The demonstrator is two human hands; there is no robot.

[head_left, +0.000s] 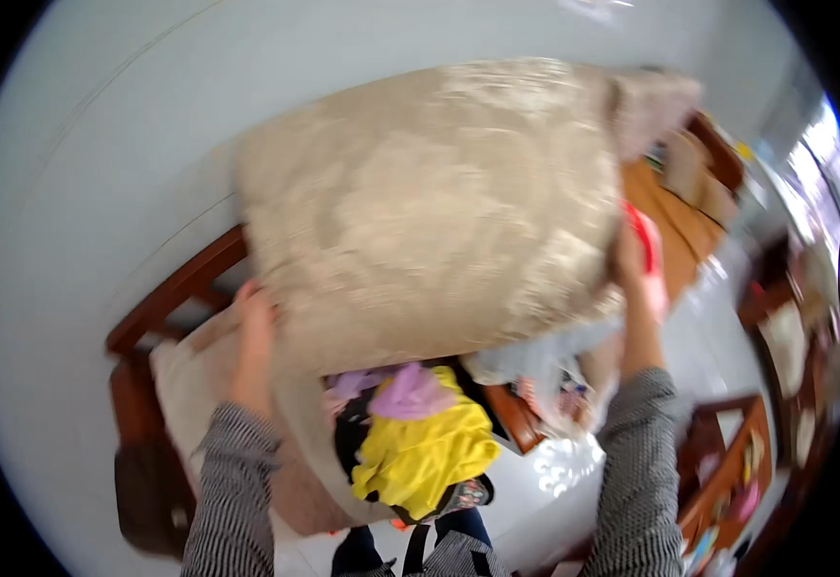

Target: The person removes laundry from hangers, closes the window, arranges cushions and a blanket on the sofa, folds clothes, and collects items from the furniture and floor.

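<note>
A large beige patterned cushion (429, 212) is held up across the middle of the view. My left hand (255, 313) grips its lower left edge, fingers wrapped round it. At the right edge, my right hand (628, 258) holds the cushion too, its fingers partly hidden and blurred. Something red and white (649, 252) shows just beside my right wrist. Below the cushion lie a yellow cloth (429, 447) and a purple cloth (412, 392), with dark clothing around them.
A wooden bench frame (184, 288) with light seat padding (194, 370) stands at the left. Clear plastic bags (569, 375) lie under the cushion's right side. Farther right are an orange-brown seat (675, 226) and a low wooden table (727, 462) with items on it.
</note>
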